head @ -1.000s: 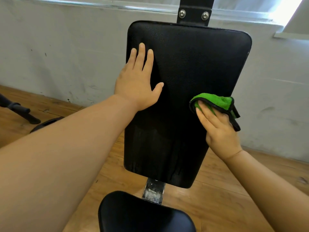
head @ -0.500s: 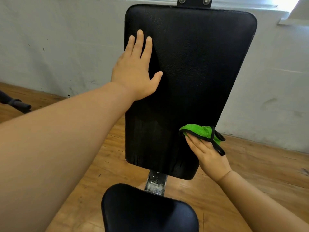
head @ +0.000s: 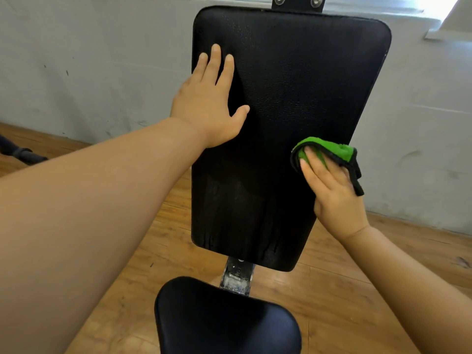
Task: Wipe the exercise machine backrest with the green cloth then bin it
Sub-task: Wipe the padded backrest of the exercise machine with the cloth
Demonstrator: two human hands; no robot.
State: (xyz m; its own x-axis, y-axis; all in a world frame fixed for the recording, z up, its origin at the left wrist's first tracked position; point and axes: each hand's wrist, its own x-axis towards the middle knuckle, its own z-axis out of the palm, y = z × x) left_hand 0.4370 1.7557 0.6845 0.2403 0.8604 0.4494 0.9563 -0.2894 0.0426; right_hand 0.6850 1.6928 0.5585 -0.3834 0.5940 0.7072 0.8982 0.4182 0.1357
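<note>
The right hand has moved back up the backrest. Half a second ago it was low down, near the bottom edge of the pad, and now it sits about halfway up, close to the right edge, much like where it was a second ago. So the hand is rubbing up and down along the right side. The green cloth is bunched up under the tips of the right fingers. These fingers lie straight and close together and press the cloth flat on the black pad, and a black-edged corner of the cloth hangs off past the far side of the fingers. The left hand has not moved on the pad. Its fingers are straight and a little spread, with the thumb out to the side, and they rest flat on the upper left part to keep the backrest steady. Below the right fingers, the low part of the pad shows streaks and marks, so the wiping looks only partly done. The part under the left fingers likely still needs a wipe too. No bin can be seen, so throwing the cloth away comes later. The black seat sits below on the wood floor side.
</note>
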